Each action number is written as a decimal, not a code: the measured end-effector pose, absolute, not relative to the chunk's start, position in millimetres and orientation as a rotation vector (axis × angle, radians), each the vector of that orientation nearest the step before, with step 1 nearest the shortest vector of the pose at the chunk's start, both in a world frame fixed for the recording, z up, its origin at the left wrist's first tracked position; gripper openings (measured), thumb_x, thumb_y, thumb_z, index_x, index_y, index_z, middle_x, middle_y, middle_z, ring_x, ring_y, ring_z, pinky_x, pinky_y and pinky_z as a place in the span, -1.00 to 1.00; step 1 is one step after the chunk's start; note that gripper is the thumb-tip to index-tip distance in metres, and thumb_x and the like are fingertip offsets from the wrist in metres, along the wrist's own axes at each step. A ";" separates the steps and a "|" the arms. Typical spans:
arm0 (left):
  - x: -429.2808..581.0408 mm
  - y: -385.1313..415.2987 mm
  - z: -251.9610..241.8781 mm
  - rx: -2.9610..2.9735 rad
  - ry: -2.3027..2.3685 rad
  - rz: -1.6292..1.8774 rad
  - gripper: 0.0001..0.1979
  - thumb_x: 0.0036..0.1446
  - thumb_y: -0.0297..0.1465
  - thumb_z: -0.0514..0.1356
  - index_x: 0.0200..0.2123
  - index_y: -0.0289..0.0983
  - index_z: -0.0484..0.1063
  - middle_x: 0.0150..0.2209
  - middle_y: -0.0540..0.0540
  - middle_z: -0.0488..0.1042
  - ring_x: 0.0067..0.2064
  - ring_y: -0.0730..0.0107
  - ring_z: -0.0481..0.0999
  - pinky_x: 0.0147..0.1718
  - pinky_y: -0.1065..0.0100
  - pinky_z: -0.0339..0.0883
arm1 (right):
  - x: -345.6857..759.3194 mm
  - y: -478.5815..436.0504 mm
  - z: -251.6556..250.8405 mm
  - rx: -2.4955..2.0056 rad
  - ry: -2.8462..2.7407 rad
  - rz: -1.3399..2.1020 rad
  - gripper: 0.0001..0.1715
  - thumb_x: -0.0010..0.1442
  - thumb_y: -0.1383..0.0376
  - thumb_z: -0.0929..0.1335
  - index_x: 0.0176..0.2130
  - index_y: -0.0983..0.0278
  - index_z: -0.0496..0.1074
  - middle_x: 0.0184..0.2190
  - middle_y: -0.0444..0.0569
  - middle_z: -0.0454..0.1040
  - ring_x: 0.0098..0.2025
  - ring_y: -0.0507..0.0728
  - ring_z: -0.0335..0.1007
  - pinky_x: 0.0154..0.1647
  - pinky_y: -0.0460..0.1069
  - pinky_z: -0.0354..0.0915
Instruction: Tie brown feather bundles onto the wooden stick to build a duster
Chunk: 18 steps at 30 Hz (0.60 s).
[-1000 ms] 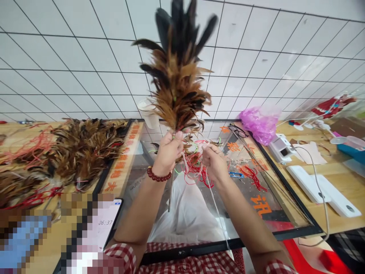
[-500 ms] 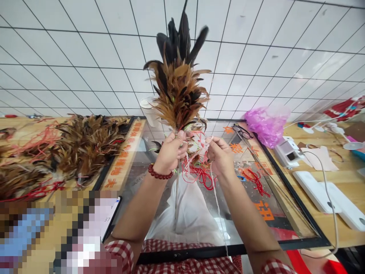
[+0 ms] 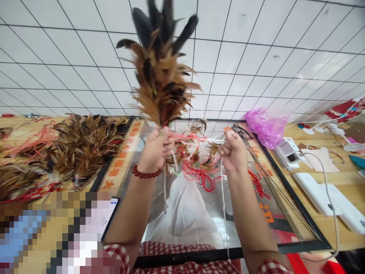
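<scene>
Brown and black feathers form a feather duster [image 3: 164, 85], held upright in front of me. My left hand [image 3: 156, 150] is closed round its stick at the base of the feathers, and the thin stick [image 3: 164, 190] sticks out below. A white string [image 3: 212, 139] runs nearly level from the duster's base to my right hand [image 3: 234, 150], which is closed on it; the string's tail hangs down past the table's front edge. Red cords [image 3: 199, 175] and loose feathers [image 3: 211, 161] lie on the glass between and below my hands.
A heap of feathers [image 3: 85, 148] with red cords covers the wooden table at left. A phone [image 3: 110, 217] lies near my left forearm. At right are glasses [image 3: 242, 132], a purple plastic bag [image 3: 268, 127], a white device [image 3: 288, 152] and white power banks [image 3: 316, 192]. A tiled wall [image 3: 242, 61] stands behind.
My left hand and the duster have moved left and slightly toward me. My right hand has moved right, so the string now stretches out taut between my hands.
</scene>
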<state>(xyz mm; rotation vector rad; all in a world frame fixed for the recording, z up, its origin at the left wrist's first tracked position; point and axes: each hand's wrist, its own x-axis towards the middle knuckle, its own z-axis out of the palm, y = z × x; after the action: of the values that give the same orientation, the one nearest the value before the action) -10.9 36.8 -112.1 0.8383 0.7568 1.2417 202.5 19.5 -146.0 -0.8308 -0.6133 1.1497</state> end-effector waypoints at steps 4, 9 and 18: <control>-33.1 37.1 -99.5 0.833 0.744 1.328 -0.59 0.01 -0.23 0.35 -0.51 -0.27 0.15 -0.64 0.16 0.07 -0.71 0.73 -0.03 -0.76 0.62 -0.27 | 217.6 21.9 -145.0 -0.861 -0.583 1.102 -0.54 -0.18 0.13 0.55 -0.34 0.23 0.36 -0.78 -0.44 -0.11 -0.73 -0.15 -0.37 -0.74 -0.16 -0.23; -43.8 33.1 -93.7 0.877 0.861 1.474 -0.77 0.11 -0.36 0.27 -0.44 -0.28 0.25 -0.43 0.01 0.44 -0.71 0.76 0.03 -0.77 0.61 -0.24 | 218.0 21.9 -145.2 -0.912 -0.648 1.039 -0.53 -0.20 0.08 0.56 -0.35 0.26 0.42 -0.78 -0.43 -0.12 -0.75 -0.15 -0.34 -0.74 -0.16 -0.26; 4.8 12.4 -104.9 0.861 0.612 1.288 -0.68 0.04 -0.23 0.33 -0.40 -0.29 0.26 -0.24 -0.10 0.52 -0.69 0.78 -0.01 -0.77 0.60 -0.23 | 172.2 14.9 -132.2 -0.910 -0.748 1.210 -0.56 -0.23 0.09 0.57 -0.38 0.28 0.50 -0.78 -0.39 -0.06 -0.74 -0.16 -0.30 -0.73 -0.15 -0.27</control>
<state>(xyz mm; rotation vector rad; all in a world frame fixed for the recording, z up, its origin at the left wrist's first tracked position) 4.8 12.4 -104.9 0.8614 0.6117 1.2878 172.2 14.9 -132.2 -0.9103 -0.7478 1.2104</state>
